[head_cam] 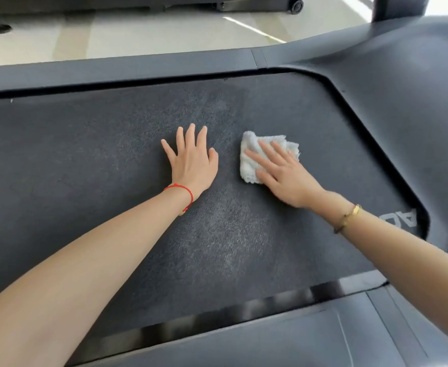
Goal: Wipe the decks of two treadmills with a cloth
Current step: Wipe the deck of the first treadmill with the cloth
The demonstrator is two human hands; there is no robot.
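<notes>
A dark textured treadmill deck [85,168] fills most of the view. My left hand [192,160] lies flat on the belt with fingers spread, holding nothing; a red string circles its wrist. My right hand [283,173] presses flat on a folded white cloth [252,160] that rests on the belt just right of my left hand. A paler, streaked patch runs down the belt between and below my two hands.
Black side rails border the belt at the far side [138,67] and near side [270,340]. The motor cover [389,102] rises at the right. Beyond lies pale floor [138,33], with another machine's wheeled base [295,5] at the top.
</notes>
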